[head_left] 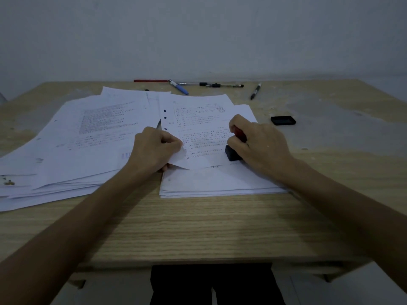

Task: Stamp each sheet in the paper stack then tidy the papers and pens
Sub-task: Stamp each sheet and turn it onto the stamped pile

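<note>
A stack of white sheets [220, 183] lies in front of me on the wooden table [198, 227]. My left hand [154, 148] pinches the lower left corner of the top printed sheet [202, 119] and lifts it off the stack. My right hand [259, 142] grips a stamp [233, 153] with a red handle and a black base, its base down on the sheet below, at the stack's right side. A loose spread of printed papers [77, 146] covers the table's left. Several pens [182, 85] lie along the far edge.
A black stamp cap [283, 120] sits on the table right of the stack. One black pen [255, 91] lies apart at the back right. A wall rises directly behind the table. Bare wood runs between the stack and the near edge.
</note>
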